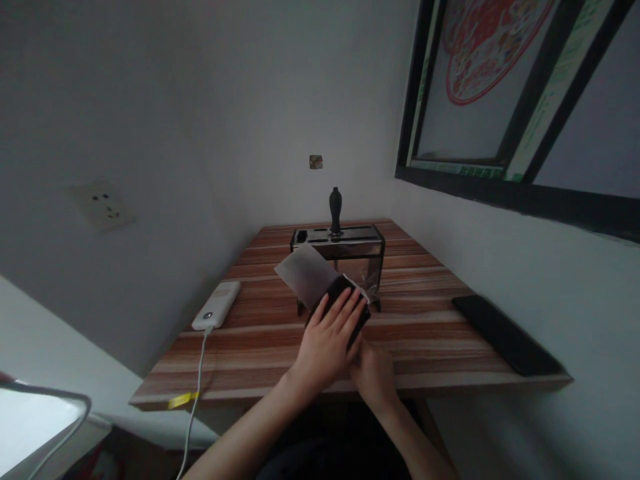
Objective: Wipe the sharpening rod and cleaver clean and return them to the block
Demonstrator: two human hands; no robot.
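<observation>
A cleaver with a broad, flat grey blade points up and to the left over the front of the table. My left hand lies across the lower part of the blade, fingers close together, pressing a black cloth against it. A thin white edge shows along the cloth's upper right. Below and to the right, my right hand is closed in a fist at the cleaver's handle end; the handle itself is hidden. Just behind the blade stands a knife block with a slotted top and clear front, a black-handled tool upright in it.
A white power bank with a white cable lies at the left of the striped wooden table. Along the right edge rests a black phone-like slab. Walls close in the left, back and right sides. Yellow tape marks the front edge.
</observation>
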